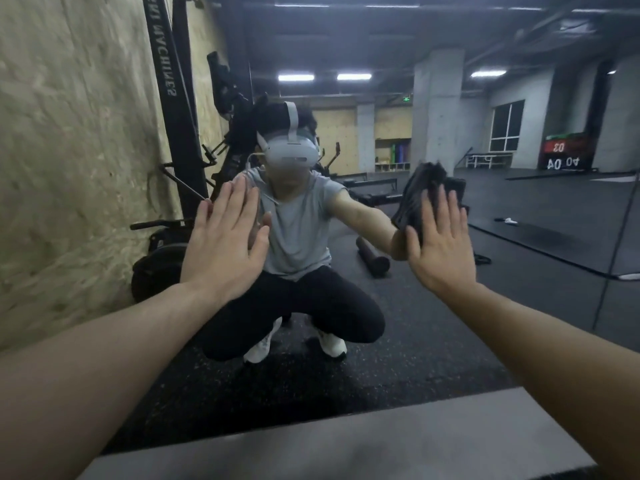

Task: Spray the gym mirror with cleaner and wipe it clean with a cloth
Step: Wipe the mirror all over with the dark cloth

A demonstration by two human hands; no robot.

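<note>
**Wiping the gym mirror, both palms up on the glass**

Starting at the left: the wood-chip wall (pixel 76 150) ran along that edge, with a black rower rail (pixel 173 109) and its flywheel showing as reflections beside it. I was only watching the head feed, so take my reasoning as guesses.

The left hand (pixel 221 244) lay flat against the mirror (pixel 536 258), fingers straight and close together, holding nothing. My read was that it was there as a brace while the person squatted low, since the reflection showed a deep crouch on the rubber floor.

Moving right, a black foam roller (pixel 374 258) lay on the floor in the reflection, well apart from either hand, so not in anyone's way.

The right hand (pixel 440 244) pressed the dark cloth (pixel 422 192) onto the glass with straight, slightly spread fingers, not curled round it. Open palm made sense to me: more cloth on the glass per pass. The cloth bunched up above the fingertips.

No spray bottle anywhere in view, so I figured spraying was done and this was the wiping part. The grey ledge (pixel 346 441) along the bottom sat between the person and the mirror, and I'd guess it forced the long reach.
</note>
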